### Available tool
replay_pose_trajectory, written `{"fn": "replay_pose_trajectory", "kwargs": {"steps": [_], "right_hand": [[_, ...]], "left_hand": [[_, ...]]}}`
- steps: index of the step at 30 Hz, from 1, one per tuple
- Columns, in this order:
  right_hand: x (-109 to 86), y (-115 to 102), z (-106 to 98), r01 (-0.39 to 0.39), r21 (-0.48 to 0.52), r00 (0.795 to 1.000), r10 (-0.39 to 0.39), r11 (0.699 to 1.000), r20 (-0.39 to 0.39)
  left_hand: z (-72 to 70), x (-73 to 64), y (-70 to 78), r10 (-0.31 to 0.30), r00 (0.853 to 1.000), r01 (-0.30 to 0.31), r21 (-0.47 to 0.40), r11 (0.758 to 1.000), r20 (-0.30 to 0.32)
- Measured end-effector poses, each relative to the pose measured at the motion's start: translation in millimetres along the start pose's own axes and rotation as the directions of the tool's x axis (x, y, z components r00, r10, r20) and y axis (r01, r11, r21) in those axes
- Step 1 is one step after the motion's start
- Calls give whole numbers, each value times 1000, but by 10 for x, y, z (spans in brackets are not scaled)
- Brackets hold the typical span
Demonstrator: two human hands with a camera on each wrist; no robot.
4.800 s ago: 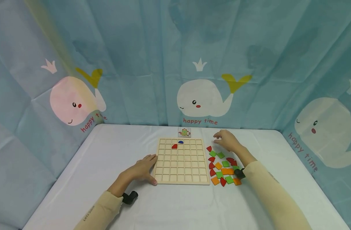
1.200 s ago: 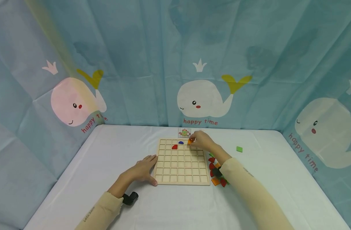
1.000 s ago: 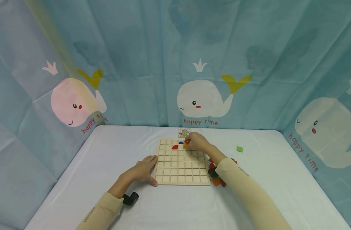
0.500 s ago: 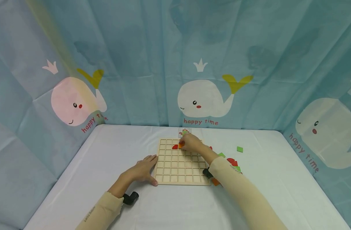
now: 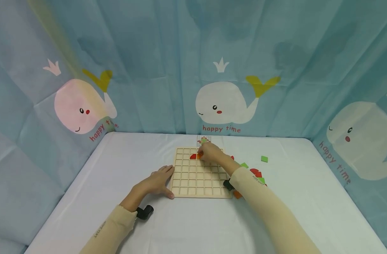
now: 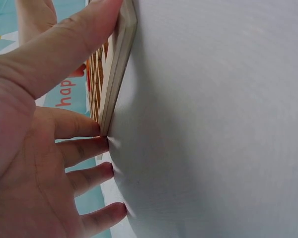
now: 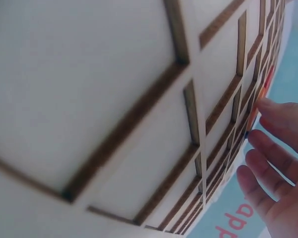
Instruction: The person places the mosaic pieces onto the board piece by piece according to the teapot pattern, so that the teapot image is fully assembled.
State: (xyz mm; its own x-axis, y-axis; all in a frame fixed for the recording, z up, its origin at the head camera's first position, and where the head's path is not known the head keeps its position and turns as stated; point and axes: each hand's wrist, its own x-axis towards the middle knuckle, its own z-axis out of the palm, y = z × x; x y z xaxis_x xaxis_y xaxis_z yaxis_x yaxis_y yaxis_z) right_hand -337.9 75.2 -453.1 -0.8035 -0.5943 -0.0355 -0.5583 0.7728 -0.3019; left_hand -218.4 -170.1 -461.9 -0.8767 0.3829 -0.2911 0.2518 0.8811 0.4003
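Note:
In the head view a wooden grid board lies on the white table. My left hand rests against its left side, fingers fairly straight; the left wrist view shows the thumb on the board's near corner. My right hand reaches over the far part of the board and pinches an orange tile at a cell just right of a red quarter-round tile. A sliver of a blue piece shows beside the right fingers in the right wrist view; the hand hides it in the head view.
A small pattern card lies behind the board. Loose red, green and orange tiles lie right of the board, partly under the right forearm. One green square tile sits apart farther back. A whale-print curtain surrounds the table.
My right hand has come from above the loose tiles to the board, carrying an orange tile leftward to the red one. A green tile now lies apart at right. The left hand stays put.

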Motion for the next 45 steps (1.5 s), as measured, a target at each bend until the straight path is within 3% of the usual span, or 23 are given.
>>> {"fn": "replay_pose_trajectory", "kwargs": {"steps": [5,9,15,22,31,45], "right_hand": [[23,12,-82,12,-13,1000,-12,1000,-1],[11,0,-156,9,34,1000,-8,999,-16],[-113,25,-242,27,48,999,-26,998,-35],[-250,139,-409,-32,101,996,40,994,-80],[-454,333,-645,-42,149,989,62,988,-133],[-727,586,-694,-58,125,975,84,990,-208]], "left_hand": [[-45,20,8,3,1000,-3,4,1000,0],[-50,26,15,-6,1000,6,3,1000,-6],[9,2,23,-24,1000,24,8,1000,10],[18,-20,29,-17,1000,17,2,1000,-12],[48,-13,14,-8,1000,8,-6,1000,-9],[31,-36,31,-13,1000,13,-14,1000,-9]]}}
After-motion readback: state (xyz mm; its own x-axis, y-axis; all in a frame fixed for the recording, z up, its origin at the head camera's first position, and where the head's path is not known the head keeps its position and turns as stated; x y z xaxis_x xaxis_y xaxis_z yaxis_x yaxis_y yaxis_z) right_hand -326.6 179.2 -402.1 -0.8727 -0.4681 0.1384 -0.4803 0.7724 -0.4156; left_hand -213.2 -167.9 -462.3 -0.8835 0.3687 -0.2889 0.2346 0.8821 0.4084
